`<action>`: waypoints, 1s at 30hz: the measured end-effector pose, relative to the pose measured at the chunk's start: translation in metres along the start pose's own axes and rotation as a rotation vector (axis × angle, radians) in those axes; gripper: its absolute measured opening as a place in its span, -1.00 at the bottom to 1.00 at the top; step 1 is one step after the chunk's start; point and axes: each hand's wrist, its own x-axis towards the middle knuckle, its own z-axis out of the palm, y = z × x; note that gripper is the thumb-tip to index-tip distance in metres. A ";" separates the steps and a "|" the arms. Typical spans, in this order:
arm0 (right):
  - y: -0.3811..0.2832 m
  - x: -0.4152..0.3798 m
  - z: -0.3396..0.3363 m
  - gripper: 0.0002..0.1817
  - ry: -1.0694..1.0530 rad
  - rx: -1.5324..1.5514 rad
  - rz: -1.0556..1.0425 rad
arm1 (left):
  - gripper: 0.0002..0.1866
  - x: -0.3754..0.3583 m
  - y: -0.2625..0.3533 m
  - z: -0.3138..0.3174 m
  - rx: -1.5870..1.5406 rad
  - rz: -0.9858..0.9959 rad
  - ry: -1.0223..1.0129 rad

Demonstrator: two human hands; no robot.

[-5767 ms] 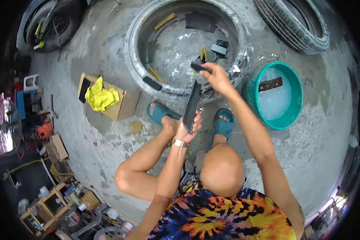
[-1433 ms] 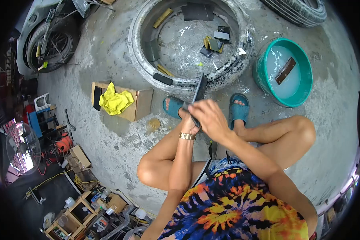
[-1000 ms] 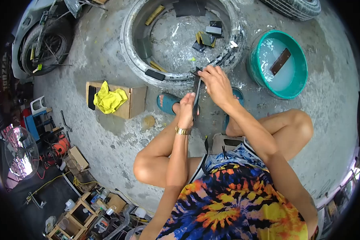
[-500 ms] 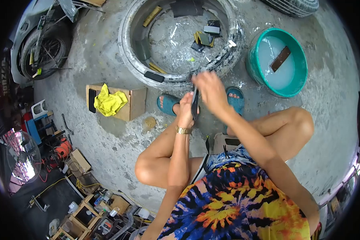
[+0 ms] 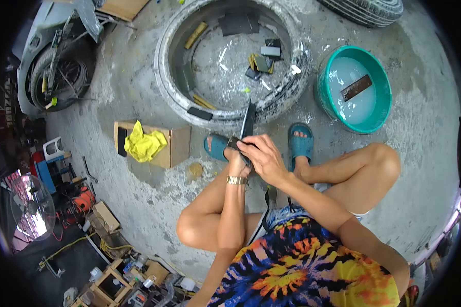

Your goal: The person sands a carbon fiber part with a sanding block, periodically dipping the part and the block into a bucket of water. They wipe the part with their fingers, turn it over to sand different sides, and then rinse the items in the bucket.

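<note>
My left hand (image 5: 237, 162), with a gold watch at its wrist, is closed round the lower end of a long, narrow black piece (image 5: 248, 120). That piece stands on edge to my view, its far tip pointing at the tyre rim; its exact kind cannot be made out. My right hand (image 5: 267, 162) is bent over its near part, fingers closed on a small dark sheet (image 5: 232, 143) that looks like sandpaper. The sheet lies against the black piece. The fingers partly hide both the sheet and the left hand's fingertips.
Ahead lies a big worn tyre (image 5: 164, 77) with sandpaper pieces (image 5: 261, 63) inside and a black block (image 5: 200, 113) on its edge. A teal basin (image 5: 384, 102) of cloudy water holds a brown block (image 5: 356, 88). Left stands a wooden box (image 5: 179, 146) with a yellow cloth (image 5: 145, 142).
My right hand has come down and toward me along the black piece, from its far end to its near part. The view has tilted slightly; the left hand keeps its hold.
</note>
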 end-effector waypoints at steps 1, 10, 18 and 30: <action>0.012 0.011 -0.003 -0.68 -0.023 -0.033 -0.005 | -0.72 0.001 -0.002 -0.005 0.057 0.049 -0.068; 0.025 0.030 -0.002 -0.83 0.077 -0.147 0.140 | -0.82 0.020 -0.007 -0.014 -0.008 0.109 -0.118; 0.083 0.074 -0.028 -0.83 -0.063 -0.337 -0.010 | -0.82 -0.012 0.010 -0.026 -0.462 -0.025 -0.607; 0.028 0.085 -0.224 -0.64 -0.268 -0.082 0.109 | -0.38 -0.040 0.027 0.032 -0.125 -0.070 -0.778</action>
